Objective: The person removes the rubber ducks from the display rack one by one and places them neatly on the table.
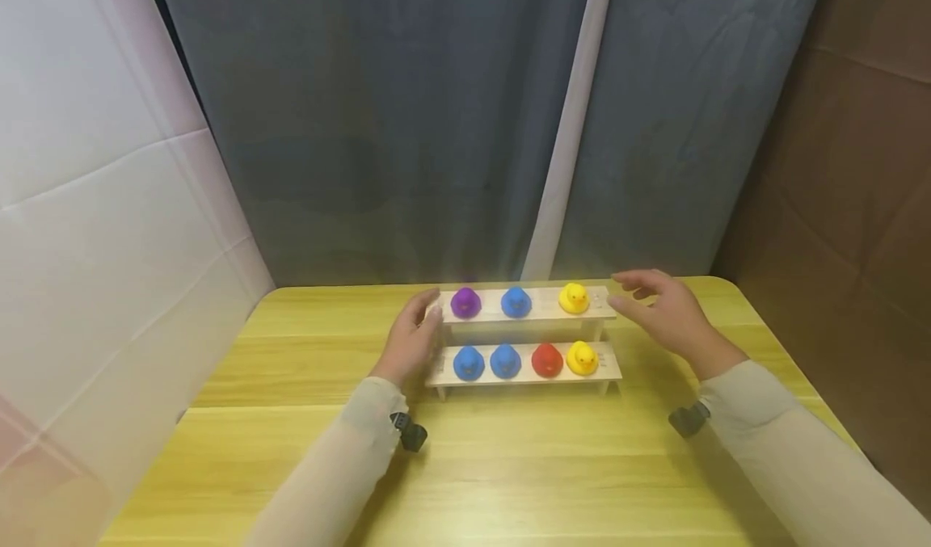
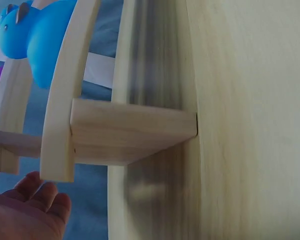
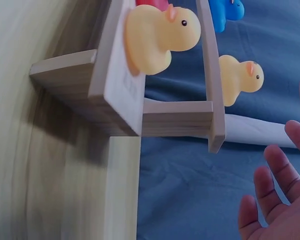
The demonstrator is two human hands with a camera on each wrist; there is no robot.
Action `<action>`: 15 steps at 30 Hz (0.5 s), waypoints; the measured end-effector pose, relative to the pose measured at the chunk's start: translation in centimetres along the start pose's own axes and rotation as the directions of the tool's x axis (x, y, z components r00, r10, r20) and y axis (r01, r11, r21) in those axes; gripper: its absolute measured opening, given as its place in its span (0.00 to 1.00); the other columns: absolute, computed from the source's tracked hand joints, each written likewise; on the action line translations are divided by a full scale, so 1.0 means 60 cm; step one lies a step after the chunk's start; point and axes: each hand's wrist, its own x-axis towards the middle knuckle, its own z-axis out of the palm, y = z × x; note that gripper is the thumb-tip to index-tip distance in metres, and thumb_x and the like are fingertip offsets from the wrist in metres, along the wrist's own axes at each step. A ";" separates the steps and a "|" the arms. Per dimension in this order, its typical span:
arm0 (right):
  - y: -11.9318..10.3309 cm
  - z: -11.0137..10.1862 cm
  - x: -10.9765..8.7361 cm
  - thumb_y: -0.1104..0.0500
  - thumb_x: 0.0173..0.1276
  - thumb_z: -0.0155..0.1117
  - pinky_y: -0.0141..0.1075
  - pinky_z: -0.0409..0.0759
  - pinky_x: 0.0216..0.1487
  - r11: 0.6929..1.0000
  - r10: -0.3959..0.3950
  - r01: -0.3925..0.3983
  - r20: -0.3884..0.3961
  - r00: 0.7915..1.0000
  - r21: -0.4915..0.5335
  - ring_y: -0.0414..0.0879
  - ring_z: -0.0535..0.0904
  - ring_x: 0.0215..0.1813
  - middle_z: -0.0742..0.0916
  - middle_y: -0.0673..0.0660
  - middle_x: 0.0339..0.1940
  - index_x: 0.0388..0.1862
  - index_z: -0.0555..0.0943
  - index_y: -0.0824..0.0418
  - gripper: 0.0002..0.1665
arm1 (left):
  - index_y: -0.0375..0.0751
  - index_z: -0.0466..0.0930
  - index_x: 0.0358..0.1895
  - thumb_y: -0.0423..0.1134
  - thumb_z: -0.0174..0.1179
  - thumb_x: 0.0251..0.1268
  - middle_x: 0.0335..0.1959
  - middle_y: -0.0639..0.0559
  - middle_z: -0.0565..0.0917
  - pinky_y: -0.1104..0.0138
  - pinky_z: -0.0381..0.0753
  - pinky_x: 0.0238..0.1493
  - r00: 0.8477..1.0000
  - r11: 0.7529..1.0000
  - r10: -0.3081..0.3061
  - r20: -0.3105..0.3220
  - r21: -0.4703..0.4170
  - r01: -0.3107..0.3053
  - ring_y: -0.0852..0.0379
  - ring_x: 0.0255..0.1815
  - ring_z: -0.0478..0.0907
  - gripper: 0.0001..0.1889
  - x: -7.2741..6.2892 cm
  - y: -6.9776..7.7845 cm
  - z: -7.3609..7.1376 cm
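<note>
A two-tier wooden stand (image 1: 547,305) holds a row of toy ducks on each tier. On the upper tier are a purple duck (image 1: 465,303), a blue duck (image 1: 516,302) and a yellow duck (image 1: 574,298). Below sit two blue ducks, one (image 1: 469,363) beside the other (image 1: 505,361), then a red duck (image 1: 547,360) and a yellow duck (image 1: 582,359). My left hand (image 1: 409,341) is by the stand's left end, fingers loosely bent; contact is unclear. Off the right end, my right hand (image 1: 671,314) hovers with relaxed, spread fingers and holds nothing.
The stand is towards the back of a wood-grain table (image 1: 509,466). Behind the table hangs a grey-blue curtain (image 1: 378,127) with a pale strip (image 1: 567,143). A white sheet (image 1: 109,191) borders the left, and a brown one (image 1: 851,208) the right.
</note>
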 end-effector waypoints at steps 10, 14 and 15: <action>-0.017 0.012 0.019 0.45 0.76 0.68 0.56 0.81 0.59 0.999 -0.046 0.046 0.000 0.999 0.009 0.61 0.77 0.64 0.82 0.65 0.65 0.69 0.81 0.58 0.29 | 0.52 0.69 0.79 0.50 0.49 0.85 0.83 0.52 0.65 0.47 0.50 0.85 0.998 0.996 -0.021 -0.060 -0.082 0.016 0.47 0.85 0.55 0.25 0.005 -0.005 0.019; -0.027 0.017 0.026 0.45 0.76 0.69 0.58 0.80 0.61 0.999 -0.029 0.029 0.024 0.999 0.014 0.61 0.76 0.65 0.82 0.65 0.66 0.69 0.81 0.57 0.29 | 0.51 0.70 0.78 0.50 0.49 0.85 0.82 0.50 0.66 0.47 0.50 0.85 0.997 0.996 0.006 -0.077 -0.083 -0.012 0.46 0.85 0.56 0.24 0.011 -0.014 0.027; -0.029 0.018 0.028 0.45 0.75 0.69 0.58 0.80 0.61 1.000 -0.025 0.025 0.030 0.999 0.013 0.61 0.76 0.65 0.82 0.64 0.66 0.69 0.81 0.57 0.29 | 0.50 0.70 0.78 0.49 0.49 0.85 0.82 0.50 0.66 0.46 0.50 0.85 0.997 0.997 0.018 -0.080 -0.075 -0.024 0.45 0.85 0.56 0.24 0.013 -0.016 0.029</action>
